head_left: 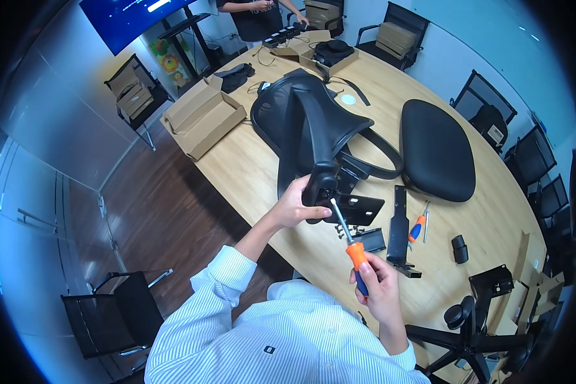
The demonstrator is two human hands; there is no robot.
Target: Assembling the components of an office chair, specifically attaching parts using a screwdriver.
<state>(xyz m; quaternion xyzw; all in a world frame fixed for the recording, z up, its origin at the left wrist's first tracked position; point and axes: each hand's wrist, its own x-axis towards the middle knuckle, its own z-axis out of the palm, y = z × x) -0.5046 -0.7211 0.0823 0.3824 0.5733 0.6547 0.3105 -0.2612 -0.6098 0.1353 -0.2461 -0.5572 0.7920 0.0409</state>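
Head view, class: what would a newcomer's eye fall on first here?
The black chair back lying mid-table, its lower end held by the left hand. The right hand holds an orange-and-blue screwdriver with its tip at the back's bracket. A black seat cushion lies to the right on the wooden table.

screws (340, 232): too small | chair base (467, 333): cut off | screwdriver tip: hidden

Worktop (262, 173): pale wood, smooth matt. Chair back (313, 121): matt black plastic and mesh. Seat cushion (436, 150): black cloth. Screwdriver (352, 246): bright metal shaft, orange-blue plastic handle.
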